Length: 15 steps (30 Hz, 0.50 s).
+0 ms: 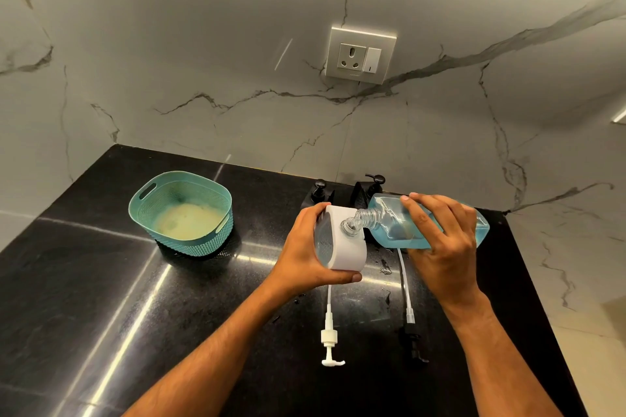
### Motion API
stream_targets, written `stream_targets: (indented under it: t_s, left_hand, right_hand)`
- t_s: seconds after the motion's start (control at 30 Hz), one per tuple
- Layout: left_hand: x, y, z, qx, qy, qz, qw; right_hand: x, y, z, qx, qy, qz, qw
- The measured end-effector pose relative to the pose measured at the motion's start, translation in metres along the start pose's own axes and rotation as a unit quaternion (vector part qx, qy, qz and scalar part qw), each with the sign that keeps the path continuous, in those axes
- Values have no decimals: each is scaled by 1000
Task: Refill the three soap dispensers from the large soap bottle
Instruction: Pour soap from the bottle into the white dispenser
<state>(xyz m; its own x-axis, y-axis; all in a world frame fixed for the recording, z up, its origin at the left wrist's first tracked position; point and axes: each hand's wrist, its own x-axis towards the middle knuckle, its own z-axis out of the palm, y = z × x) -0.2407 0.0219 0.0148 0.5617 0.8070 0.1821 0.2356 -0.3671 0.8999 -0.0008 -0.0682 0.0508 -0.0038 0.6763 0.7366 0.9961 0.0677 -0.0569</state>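
Note:
My left hand (306, 252) grips a white soap dispenser (345, 242) with its pump off and its round opening facing up. My right hand (440, 240) holds the large clear soap bottle (389, 223) of blue liquid, tipped on its side so that its threaded neck meets the dispenser's opening. Two black dispensers (320, 191) (367, 191) with pumps on stand behind, against the wall. A white pump (329, 337) with its tube lies on the counter near me, and a black pump (411, 340) with a white tube lies to its right.
The black stone counter (135, 298) ends at a right edge close to my right arm. A teal perforated basket (181, 213) stands at the back left. Small wet drops lie near the pumps. A wall socket (360, 56) sits on the marble wall above.

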Motion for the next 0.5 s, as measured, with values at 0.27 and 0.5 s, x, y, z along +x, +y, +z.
stream_targets:
  t_s: [0.27, 0.5]
  left_hand:
    - [0, 0, 1, -4, -1, 3, 1000]
    - [1, 0, 1, -6, -5, 2, 1000]
  right_hand:
    - [0, 1, -1, -1, 1, -4, 1000]
    - [0, 1, -2, -1, 4, -6, 1000]
